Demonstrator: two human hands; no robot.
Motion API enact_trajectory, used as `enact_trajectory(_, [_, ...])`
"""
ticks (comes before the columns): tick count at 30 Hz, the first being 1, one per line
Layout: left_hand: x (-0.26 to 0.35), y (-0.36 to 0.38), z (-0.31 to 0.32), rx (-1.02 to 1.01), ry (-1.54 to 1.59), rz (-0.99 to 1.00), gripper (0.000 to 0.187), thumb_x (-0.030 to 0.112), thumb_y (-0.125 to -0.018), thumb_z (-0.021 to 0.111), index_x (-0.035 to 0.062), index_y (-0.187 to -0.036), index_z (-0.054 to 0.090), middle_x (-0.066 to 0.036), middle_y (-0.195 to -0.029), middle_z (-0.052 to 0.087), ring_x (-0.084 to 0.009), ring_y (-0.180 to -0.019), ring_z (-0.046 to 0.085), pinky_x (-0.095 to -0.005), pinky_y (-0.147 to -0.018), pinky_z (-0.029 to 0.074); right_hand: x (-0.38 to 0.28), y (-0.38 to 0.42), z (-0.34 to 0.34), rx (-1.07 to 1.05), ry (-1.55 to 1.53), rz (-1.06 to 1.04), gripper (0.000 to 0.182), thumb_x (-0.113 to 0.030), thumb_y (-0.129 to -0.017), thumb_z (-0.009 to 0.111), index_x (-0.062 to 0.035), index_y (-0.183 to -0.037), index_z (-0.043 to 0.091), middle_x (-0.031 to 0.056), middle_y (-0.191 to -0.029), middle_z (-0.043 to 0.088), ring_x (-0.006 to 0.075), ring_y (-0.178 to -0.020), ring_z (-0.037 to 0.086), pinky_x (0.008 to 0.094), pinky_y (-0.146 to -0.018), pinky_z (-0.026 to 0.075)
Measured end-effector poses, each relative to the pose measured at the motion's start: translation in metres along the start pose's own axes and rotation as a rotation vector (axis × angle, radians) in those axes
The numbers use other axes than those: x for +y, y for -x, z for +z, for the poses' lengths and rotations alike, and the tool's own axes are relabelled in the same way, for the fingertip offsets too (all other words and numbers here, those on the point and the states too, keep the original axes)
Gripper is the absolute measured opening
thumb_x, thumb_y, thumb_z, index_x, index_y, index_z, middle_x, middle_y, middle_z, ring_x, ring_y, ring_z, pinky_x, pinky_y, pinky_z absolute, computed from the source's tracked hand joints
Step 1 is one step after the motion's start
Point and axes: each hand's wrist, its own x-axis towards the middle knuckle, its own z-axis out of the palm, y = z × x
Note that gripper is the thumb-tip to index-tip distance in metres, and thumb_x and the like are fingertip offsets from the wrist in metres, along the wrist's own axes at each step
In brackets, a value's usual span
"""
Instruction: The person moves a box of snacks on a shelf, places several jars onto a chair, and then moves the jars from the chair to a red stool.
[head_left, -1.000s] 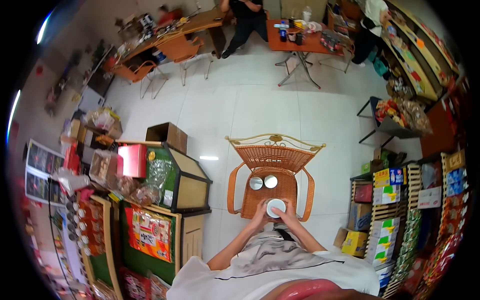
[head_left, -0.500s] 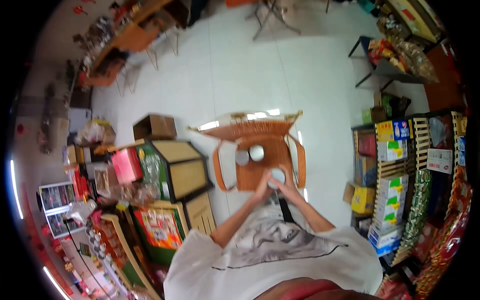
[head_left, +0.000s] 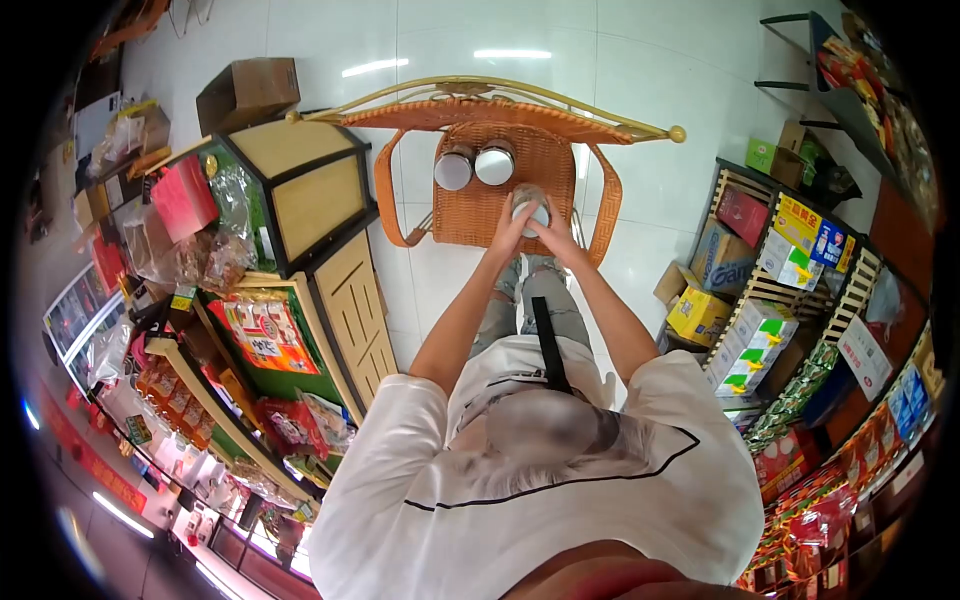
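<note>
Viewpoint has tipped downward — left hand (head_left: 509, 228) and right hand (head_left: 557, 238) clasp a lidded jar (head_left: 531, 207) between them, by the front edge of the chair seat (head_left: 478, 216); slackened pressure could drop it.

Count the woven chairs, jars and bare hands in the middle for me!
Woven chair: 1
Jars: 3 (left jar and right jar on the chair, plus the held jar)
Bare hands: 2 (left hand, right hand)
Total: 6
</note>
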Motion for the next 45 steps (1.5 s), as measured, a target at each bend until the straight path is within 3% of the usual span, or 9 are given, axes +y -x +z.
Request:
enact_trajectory(4, [-0.016, -0.044, -0.010, 0.057, -0.101, -0.040, 0.102, 0.032, -0.083, 0.077, 0.0046, -0.154, 0.009, -0.016, -0.142, 0.042, -0.0254, -0.128, 0.047, -0.0375, -0.100, 0.046, -0.038, -0.009, -0.009, 0.033, -0.185, 0.120, 0.088, -0.027, -0.084, 0.073, 0.0029, -0.151, 0.024, 0.0212, -0.139, 0.047, 0.0270, -0.127, 0.049, 0.0333, -0.105, 0.041])
enact_trajectory(13, [-0.020, -0.100, -0.006, 0.059, 0.132, -0.004, 0.058, 0.018, -0.091, 0.068, 0.0039, -0.137, 0.036, -0.010, -0.127, 0.053, -0.0212, -0.120, 0.053, -0.0343, -0.100, 0.046, -0.014, -0.085, -0.036, 0.012, -0.181, 0.030, 0.078, -0.022, -0.082, 0.070, 0.0007, -0.147, 0.034, 0.0185, -0.129, 0.058, 0.0254, -0.117, 0.057, 0.0322, -0.098, 0.045])
enact_trajectory(22, [-0.012, -0.074, -0.009, 0.033, 0.151, -0.032, 0.053, 0.019, -0.093, 0.063, 0.0000, -0.137, 0.041, -0.012, -0.130, 0.054, -0.0219, -0.119, 0.052, -0.0336, -0.099, 0.042, 0.027, -0.109, -0.017, 0.295, 0.002, -0.101, 0.066, -0.019, -0.076, 0.072, 0.0017, -0.134, 0.047, 0.0197, -0.118, 0.063, 0.0275, -0.105, 0.062, 0.0353, -0.087, 0.051])
enact_trajectory(27, [-0.046, -0.064, -0.075, 0.027, -0.753, 0.367, 0.046, 0.029, -0.095, 0.054, -0.0015, -0.129, 0.055, -0.021, -0.136, 0.054, -0.0318, -0.129, 0.049, -0.0404, -0.107, 0.038, -0.018, -0.065, -0.031, 0.058, 0.492, 0.054, 0.047, -0.027, -0.084, 0.065, -0.0026, -0.122, 0.051, 0.0127, -0.112, 0.062, 0.0217, -0.098, 0.061, 0.0363, -0.083, 0.051])
enact_trajectory(29, [-0.024, -0.030, -0.090, 0.038, -0.949, 0.177, 0.048, 0.035, -0.092, 0.053, -0.0035, -0.119, 0.061, -0.028, -0.122, 0.060, -0.0409, -0.116, 0.058, -0.0467, -0.098, 0.046, 0.014, -0.059, -0.052, -0.015, 0.537, -0.100, 0.051, -0.032, -0.085, 0.063, -0.0045, -0.127, 0.054, 0.0088, -0.112, 0.062, 0.0209, -0.100, 0.059, 0.0360, -0.080, 0.051])
enact_trajectory(33, [-0.031, -0.004, -0.165, 0.008, -1.285, 0.238, 0.052, 0.042, -0.088, 0.053, -0.0040, -0.109, 0.065, -0.031, -0.110, 0.063, -0.0469, -0.105, 0.060, -0.0505, -0.091, 0.049, -0.031, -0.016, -0.085, -0.153, 0.577, 0.153, 0.063, -0.033, -0.086, 0.070, -0.0048, -0.138, 0.050, 0.0084, -0.078, 0.066, 0.0142, -0.059, 0.058, 0.0310, -0.052, 0.049])
enact_trajectory(39, [0.002, 0.115, -0.192, 0.274, -0.725, 0.054, 0.056, 0.041, -0.089, 0.054, -0.0047, -0.121, 0.062, -0.027, -0.118, 0.064, -0.0373, -0.113, 0.061, -0.0425, -0.093, 0.049, -0.041, 0.031, -0.103, 0.044, 0.391, 0.216, 0.053, -0.027, -0.083, 0.065, 0.0000, -0.128, 0.055, 0.0183, -0.097, 0.068, 0.0261, -0.066, 0.066, 0.0377, -0.052, 0.055])
enact_trajectory(42, [-0.048, 0.131, -0.241, 0.364, -0.620, 0.256, 0.052, 0.039, -0.091, 0.054, 0.0024, -0.128, 0.060, -0.004, -0.082, 0.062, -0.0147, -0.070, 0.055, -0.0300, -0.056, 0.046, -0.037, 0.057, -0.080, 0.010, 0.552, 0.282, 0.047, -0.030, -0.083, 0.063, 0.0012, -0.118, 0.059, 0.0174, -0.094, 0.068, 0.0261, -0.064, 0.067, 0.0372, -0.052, 0.055])
enact_trajectory(45, [-0.119, 0.151, -0.286, 0.456, -0.543, 0.302, 0.056, 0.039, -0.090, 0.055, 0.0034, -0.134, 0.055, -0.004, -0.086, 0.061, -0.0145, -0.071, 0.054, -0.0319, -0.056, 0.047, -0.037, 0.085, -0.027, -0.068, 0.729, 0.232, 0.041, -0.030, -0.084, 0.061, 0.0016, -0.110, 0.062, 0.0159, -0.088, 0.067, 0.0247, -0.062, 0.066, 0.0372, -0.052, 0.055])
